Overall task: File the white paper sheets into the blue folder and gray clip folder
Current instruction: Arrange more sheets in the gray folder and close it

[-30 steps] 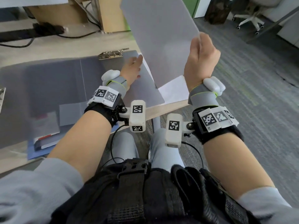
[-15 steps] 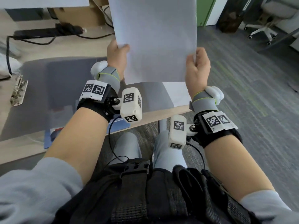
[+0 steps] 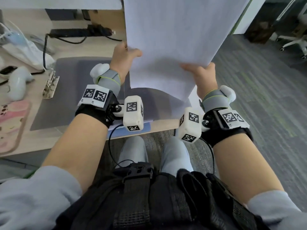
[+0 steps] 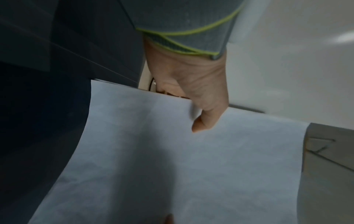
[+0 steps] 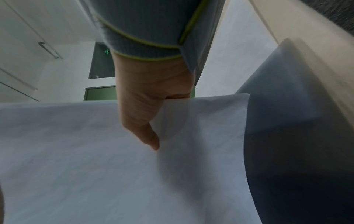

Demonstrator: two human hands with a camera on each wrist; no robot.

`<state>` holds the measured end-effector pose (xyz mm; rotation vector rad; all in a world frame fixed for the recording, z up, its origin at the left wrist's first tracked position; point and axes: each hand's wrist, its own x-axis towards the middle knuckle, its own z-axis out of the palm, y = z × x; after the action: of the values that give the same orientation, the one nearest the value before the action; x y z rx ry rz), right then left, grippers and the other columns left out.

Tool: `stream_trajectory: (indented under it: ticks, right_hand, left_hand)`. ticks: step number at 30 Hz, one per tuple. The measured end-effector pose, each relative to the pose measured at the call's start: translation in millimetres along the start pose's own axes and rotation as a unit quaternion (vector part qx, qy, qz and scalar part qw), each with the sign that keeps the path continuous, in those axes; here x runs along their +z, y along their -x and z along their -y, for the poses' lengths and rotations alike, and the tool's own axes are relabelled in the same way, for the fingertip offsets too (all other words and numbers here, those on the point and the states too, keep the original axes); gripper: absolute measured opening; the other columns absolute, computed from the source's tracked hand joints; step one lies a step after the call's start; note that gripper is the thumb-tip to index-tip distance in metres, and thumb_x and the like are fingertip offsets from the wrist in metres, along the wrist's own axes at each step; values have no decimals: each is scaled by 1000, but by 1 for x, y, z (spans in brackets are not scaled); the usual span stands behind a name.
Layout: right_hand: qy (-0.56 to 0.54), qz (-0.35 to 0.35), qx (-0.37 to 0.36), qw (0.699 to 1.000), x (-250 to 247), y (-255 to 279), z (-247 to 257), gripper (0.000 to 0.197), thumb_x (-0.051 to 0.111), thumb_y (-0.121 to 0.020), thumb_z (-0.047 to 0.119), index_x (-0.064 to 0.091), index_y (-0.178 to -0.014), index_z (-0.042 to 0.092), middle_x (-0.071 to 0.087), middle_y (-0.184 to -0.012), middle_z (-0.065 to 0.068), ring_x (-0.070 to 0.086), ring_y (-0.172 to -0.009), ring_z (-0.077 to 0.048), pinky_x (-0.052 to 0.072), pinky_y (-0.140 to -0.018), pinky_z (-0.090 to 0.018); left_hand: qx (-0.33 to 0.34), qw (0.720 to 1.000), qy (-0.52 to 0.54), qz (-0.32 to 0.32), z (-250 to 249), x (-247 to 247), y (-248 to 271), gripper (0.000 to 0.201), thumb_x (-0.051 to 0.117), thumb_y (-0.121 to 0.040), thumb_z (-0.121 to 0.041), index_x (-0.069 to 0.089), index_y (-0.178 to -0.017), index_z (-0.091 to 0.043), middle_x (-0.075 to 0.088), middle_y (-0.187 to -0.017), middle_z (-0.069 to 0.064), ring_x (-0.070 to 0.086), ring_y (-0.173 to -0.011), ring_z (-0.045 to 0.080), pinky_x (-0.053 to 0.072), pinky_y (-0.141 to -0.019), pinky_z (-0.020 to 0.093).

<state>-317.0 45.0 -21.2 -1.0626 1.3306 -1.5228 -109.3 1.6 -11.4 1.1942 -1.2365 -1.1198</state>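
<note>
Both hands hold the white paper sheets (image 3: 174,34) upright above the desk edge. My left hand (image 3: 127,55) pinches the left edge, thumb on the near face (image 4: 203,121). My right hand (image 3: 201,72) pinches the lower right edge, its thumb lying on the paper (image 5: 147,136). The gray clip folder (image 3: 69,90) lies open on the desk below, its metal clip (image 3: 49,85) at the left side. A strip of the blue folder (image 3: 146,127) shows at the desk's front edge, under the gray one. The fingers behind the sheets are hidden.
A black power strip (image 3: 79,33) and cable lie at the back of the desk. A white plastic bag (image 3: 25,48) and a white controller (image 3: 18,82) sit at the left, with a pink item (image 3: 11,125) at the near left. Office chairs (image 3: 295,40) stand on the carpet to the right.
My left hand left the gray folder and took the paper's left edge. The sheets now stand upright in both hands, and the right hand sits lower on the right edge.
</note>
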Motion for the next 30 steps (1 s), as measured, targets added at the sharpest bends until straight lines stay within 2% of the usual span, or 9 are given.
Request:
stream_trajectory:
  ticks: [4,7,10,15,19,22,25,27,30]
  right_hand:
    - [-64,-52,-42,996,7,3,15,14,79,-69,11,68,-77,11,70,-65,5,66,-64,-13,53,-63,-24]
    - [-110,-91,-74,987,11,1,22,10,69,-84,13,68,-74,11,67,-65,4,64,-66,-13,53,-65,-25]
    - [-144,-120,-76,979,19,-1,21,14,61,-90,12,66,-76,13,66,-65,7,63,-66,-10,52,-66,-24]
    - [-115,-109,-44,986,25,1,12,7,71,-75,16,66,-71,19,68,-63,11,65,-64,-8,53,-64,-22]
    - [-94,-97,-74,988,21,-9,21,9,75,-77,13,66,-76,12,67,-66,6,63,-62,-8,51,-62,-21]
    - [-57,-137,-124,981,19,-17,17,11,70,-83,19,60,-85,14,67,-79,5,62,-70,-5,51,-70,-20]
    - [-6,-166,-162,973,24,-23,13,11,51,-95,21,52,-89,12,58,-78,9,53,-68,0,45,-72,-17]
    - [21,-184,-177,967,26,-30,13,11,44,-98,15,46,-89,9,50,-71,12,44,-58,7,39,-65,-12]
    - [85,-185,-161,966,30,-43,12,4,41,-98,11,41,-94,11,44,-68,15,41,-50,9,33,-55,-10]
  left_hand:
    - [17,999,37,12,-10,10,11,32,65,-73,-27,67,-100,-9,64,-102,5,61,-89,12,49,-88,21]
    - [21,999,35,-12,-15,16,9,45,54,-94,-31,49,-132,-8,54,-132,-4,54,-111,3,41,-88,4]
    - [31,999,33,-30,-16,21,10,47,49,-96,-35,43,-135,-11,47,-139,-7,44,-126,3,32,-98,10]
    - [25,999,41,-25,-10,15,9,18,69,-84,-16,64,-101,-13,70,-92,-13,65,-82,-4,50,-79,9]
    - [28,998,48,-12,-17,2,-2,24,78,-68,-13,64,-87,-18,72,-69,-19,69,-75,-1,53,-78,17]
    - [20,999,46,-5,-29,11,2,36,75,-71,-32,64,-101,-15,73,-100,-10,66,-95,1,50,-87,14]
    - [10,999,-17,-43,-28,18,2,51,32,-100,-39,36,-141,-9,38,-149,3,36,-137,11,29,-104,14]
    - [-2,999,-1,-52,-30,20,-1,57,15,-101,-45,20,-148,-13,20,-157,1,19,-145,14,16,-115,24]
    - [-4,994,56,-89,-29,13,-15,51,16,-103,-39,24,-147,-14,25,-155,-3,23,-143,11,17,-114,22]
